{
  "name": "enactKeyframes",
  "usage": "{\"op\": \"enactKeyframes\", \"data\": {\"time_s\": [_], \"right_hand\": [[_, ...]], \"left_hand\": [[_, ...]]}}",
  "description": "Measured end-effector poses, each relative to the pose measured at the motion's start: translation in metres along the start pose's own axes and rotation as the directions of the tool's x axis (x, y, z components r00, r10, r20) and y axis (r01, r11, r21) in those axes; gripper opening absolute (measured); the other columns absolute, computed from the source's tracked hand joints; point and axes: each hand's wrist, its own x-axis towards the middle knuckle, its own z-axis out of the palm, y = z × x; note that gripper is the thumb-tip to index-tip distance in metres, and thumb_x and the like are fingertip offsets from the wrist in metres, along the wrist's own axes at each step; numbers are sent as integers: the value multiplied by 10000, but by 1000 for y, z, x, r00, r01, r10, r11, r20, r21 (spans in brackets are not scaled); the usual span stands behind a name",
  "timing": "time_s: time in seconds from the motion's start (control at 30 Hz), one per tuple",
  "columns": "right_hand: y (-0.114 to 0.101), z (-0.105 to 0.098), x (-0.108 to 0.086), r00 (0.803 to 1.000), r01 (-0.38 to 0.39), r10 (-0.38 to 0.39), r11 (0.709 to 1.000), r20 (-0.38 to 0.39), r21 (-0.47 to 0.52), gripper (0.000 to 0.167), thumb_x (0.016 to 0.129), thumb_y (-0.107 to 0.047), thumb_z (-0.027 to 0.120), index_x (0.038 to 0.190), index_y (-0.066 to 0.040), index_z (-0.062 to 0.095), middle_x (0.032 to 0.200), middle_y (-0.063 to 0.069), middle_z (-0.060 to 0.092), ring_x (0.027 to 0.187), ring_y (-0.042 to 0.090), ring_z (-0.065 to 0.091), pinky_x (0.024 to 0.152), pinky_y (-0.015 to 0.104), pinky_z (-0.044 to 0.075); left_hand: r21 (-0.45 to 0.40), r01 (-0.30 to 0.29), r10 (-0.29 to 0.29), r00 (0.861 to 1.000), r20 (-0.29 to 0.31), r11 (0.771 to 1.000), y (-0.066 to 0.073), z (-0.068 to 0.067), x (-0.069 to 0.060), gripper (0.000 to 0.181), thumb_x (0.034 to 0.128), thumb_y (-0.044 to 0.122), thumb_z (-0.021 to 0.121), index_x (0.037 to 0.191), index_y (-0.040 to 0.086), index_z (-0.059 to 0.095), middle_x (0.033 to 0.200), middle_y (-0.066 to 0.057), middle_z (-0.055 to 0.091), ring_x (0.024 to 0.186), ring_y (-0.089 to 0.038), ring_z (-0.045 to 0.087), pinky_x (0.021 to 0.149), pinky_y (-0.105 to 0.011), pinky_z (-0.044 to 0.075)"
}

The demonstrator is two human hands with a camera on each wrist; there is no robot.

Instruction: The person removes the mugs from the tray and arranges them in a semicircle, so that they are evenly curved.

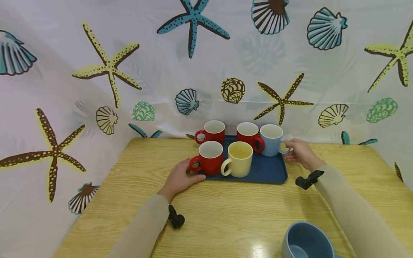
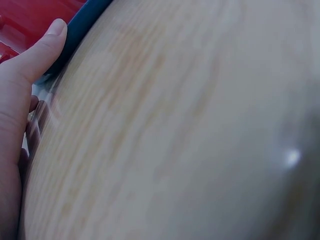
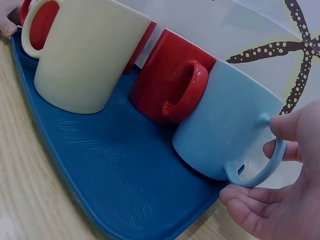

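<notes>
My left hand [image 1: 180, 180] grips the front left corner of the blue tray [image 1: 269, 172], beside a red mug [image 1: 213, 164]; its thumb [image 2: 44, 52] lies against the rim in the left wrist view. On the right, my other hand [image 1: 302, 154] pinches the handle of a light blue mug [image 1: 271, 145] between thumb and index finger, the lower fingers [image 3: 250, 205] touching the tray's edge. This mug stands upright beside another red mug [image 1: 246, 138]. A cream mug [image 1: 240, 165] is at the tray's front middle, and a third red mug [image 1: 217, 136] is at the back left.
A grey-blue mug [image 1: 306, 242] stands apart near the front of the wooden table [image 1: 226, 215], by the right forearm. Behind the tray hangs a white cloth [image 1: 213, 71] with starfish and shells, which also covers the left and right sides.
</notes>
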Motion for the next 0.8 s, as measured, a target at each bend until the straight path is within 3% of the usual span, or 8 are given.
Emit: {"op": "enactKeyframes", "data": {"time_s": [0.23,0.47,0.8], "right_hand": [[-2,-2,-9,1000,19,-20,998,16,52,290,994,-327,410,1013,-38,423,936,229,557,845,260,639,797,374,510],[2,-14,-17,999,33,-35,996,19,82,273,995,-310,409,1027,-40,432,1011,217,503,818,202,643,826,369,500],[13,-23,-32,997,80,-80,991,-6,109,245,979,-312,463,923,-74,479,919,149,505,790,199,648,746,328,523]], "left_hand": [[11,-1,1,1000,-9,1000,-1,2,0,640,694,657,667,1170,235,599,1086,57,618,1030,-180,547,932,-434,410],[14,-13,13,1000,-15,1000,-3,4,1,618,696,640,680,1149,226,607,1032,66,619,985,-166,555,903,-427,428],[21,-2,2,1000,-5,1000,0,3,1,612,698,630,686,1145,219,610,1022,62,615,982,-171,556,898,-424,432]]}}
